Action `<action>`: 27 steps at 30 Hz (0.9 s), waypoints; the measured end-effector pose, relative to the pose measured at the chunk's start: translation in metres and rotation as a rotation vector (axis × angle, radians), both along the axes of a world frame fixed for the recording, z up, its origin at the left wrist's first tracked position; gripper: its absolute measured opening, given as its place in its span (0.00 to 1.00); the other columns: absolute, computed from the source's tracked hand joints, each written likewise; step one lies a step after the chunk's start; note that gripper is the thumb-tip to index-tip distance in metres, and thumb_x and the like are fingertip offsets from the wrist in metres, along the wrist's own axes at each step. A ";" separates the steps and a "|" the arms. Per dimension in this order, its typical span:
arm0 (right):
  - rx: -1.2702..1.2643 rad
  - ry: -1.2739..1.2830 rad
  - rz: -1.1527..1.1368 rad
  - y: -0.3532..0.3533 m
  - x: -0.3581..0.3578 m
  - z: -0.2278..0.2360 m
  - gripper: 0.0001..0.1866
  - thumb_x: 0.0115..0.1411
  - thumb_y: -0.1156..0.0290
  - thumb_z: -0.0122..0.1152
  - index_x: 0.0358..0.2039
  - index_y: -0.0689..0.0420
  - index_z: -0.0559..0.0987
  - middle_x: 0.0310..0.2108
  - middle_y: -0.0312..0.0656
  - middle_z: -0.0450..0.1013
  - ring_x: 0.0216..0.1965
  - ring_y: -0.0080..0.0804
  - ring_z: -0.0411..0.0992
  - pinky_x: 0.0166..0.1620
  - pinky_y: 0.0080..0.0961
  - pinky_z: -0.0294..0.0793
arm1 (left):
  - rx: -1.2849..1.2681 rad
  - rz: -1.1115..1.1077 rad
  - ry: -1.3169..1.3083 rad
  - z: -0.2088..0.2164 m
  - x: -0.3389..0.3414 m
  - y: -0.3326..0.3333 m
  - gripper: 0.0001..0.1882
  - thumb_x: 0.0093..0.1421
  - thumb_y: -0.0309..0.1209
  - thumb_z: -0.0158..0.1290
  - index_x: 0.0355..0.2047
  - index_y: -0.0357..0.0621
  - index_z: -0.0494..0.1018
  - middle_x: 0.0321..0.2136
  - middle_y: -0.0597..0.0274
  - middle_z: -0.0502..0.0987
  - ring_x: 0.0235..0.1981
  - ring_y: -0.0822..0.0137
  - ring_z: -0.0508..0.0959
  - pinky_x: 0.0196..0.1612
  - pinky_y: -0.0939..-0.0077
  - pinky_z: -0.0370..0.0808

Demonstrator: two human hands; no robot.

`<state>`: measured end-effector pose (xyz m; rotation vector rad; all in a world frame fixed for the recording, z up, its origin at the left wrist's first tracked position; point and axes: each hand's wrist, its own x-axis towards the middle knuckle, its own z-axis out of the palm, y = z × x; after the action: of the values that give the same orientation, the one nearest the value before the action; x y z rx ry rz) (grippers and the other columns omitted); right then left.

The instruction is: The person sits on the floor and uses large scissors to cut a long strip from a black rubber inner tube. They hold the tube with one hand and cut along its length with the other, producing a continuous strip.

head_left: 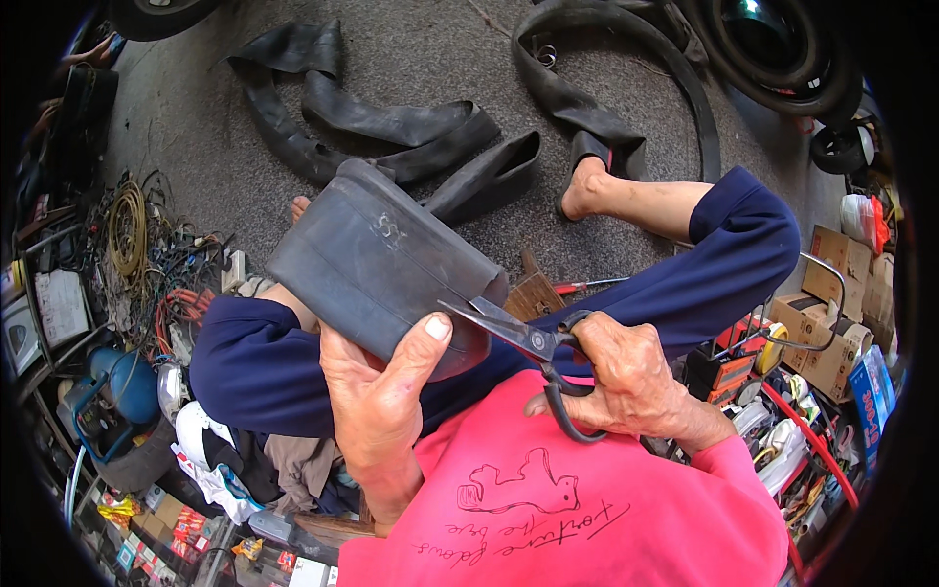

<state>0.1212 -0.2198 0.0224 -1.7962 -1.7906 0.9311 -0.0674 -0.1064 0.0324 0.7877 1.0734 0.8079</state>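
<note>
My left hand (386, 391) grips the near edge of a wide piece of black rubber inner tube (381, 264), thumb on top and fingers hidden beneath. The piece is curved, tilted up in front of me, and bears pale handwritten marks. In my right hand (626, 377) is a pair of black-handled scissors (536, 342), fingers and thumb through the handle loops. The blades are parted at the right edge of the rubber, beside a narrow notch there. One blade lies over the rubber's face.
Long flattened inner tube strips (391, 127) lie on the grey ground ahead, with another looped tube (587, 108) to their right. Tires (773, 49) stand at the far right. Cables (127, 225) and clutter line the left side; cardboard boxes (817, 333) sit on the right.
</note>
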 end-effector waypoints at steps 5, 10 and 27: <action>0.041 -0.049 0.011 -0.002 -0.001 -0.002 0.36 0.42 0.42 0.76 0.30 0.65 0.73 0.22 0.43 0.67 0.19 0.38 0.70 0.22 0.30 0.69 | 0.006 0.011 0.051 0.006 -0.001 -0.005 0.24 0.57 0.19 0.56 0.55 0.31 0.66 0.45 0.48 0.78 0.47 0.59 0.79 0.56 0.62 0.73; 0.001 -0.059 0.018 -0.005 -0.003 -0.003 0.35 0.44 0.42 0.75 0.31 0.64 0.73 0.23 0.43 0.68 0.18 0.38 0.71 0.22 0.31 0.70 | 0.010 0.032 0.065 0.007 0.000 -0.006 0.26 0.57 0.19 0.56 0.56 0.32 0.64 0.46 0.48 0.78 0.48 0.59 0.79 0.57 0.62 0.72; -0.043 0.060 0.011 0.001 0.002 0.004 0.31 0.46 0.47 0.76 0.30 0.64 0.73 0.20 0.44 0.69 0.19 0.39 0.71 0.22 0.31 0.71 | 0.075 0.098 0.118 0.007 0.000 -0.012 0.28 0.55 0.16 0.58 0.57 0.34 0.65 0.48 0.54 0.77 0.47 0.65 0.78 0.56 0.70 0.70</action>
<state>0.1230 -0.2192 0.0259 -1.7671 -1.7579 1.0245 -0.0674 -0.1179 0.0391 0.8597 1.2001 0.8971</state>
